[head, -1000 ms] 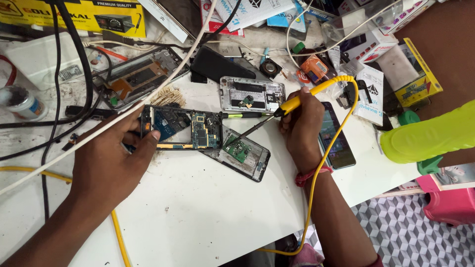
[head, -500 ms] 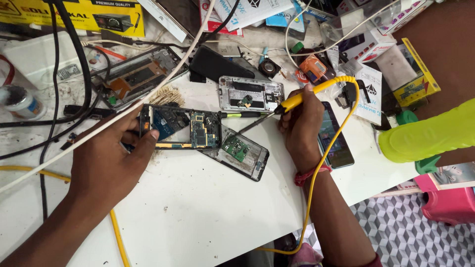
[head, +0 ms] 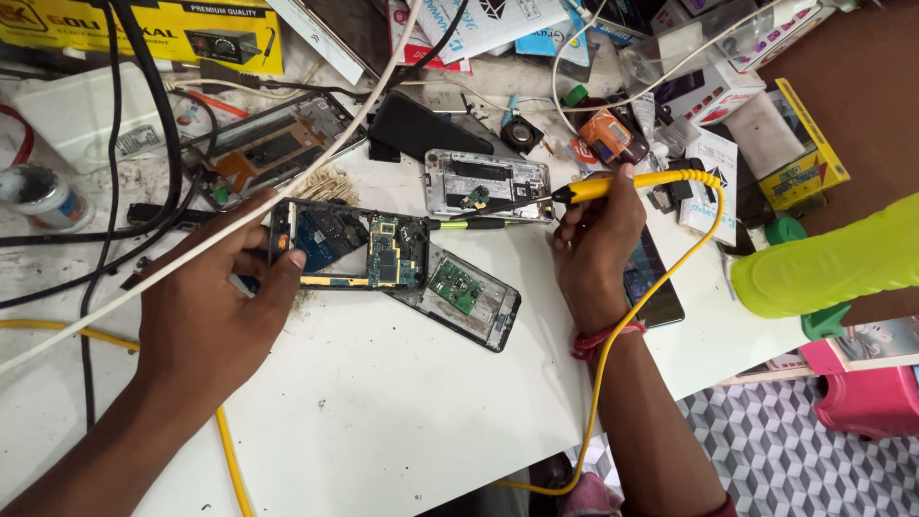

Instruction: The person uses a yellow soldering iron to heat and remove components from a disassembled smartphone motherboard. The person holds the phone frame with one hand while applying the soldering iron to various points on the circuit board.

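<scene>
- Your left hand [head: 206, 311] gripped the opened phone [head: 349, 251] on the white table [head: 383, 421].
- Your right hand [head: 593, 254] pinched the yellow soldering iron [head: 613, 185], tip at the silver frame [head: 488, 185].
- The phone's board lay exposed, not yet reassembled.

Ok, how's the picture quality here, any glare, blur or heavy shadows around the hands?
Head view: even, soft light, no harsh glare on the white table; only faint shadows under the left hand and right hand. The opened phone is sharp; the yellow-green sleeve at the right edge looks slightly soft.

Opened phone [head: 349, 249] left of soldering iron [head: 613, 185]
</scene>
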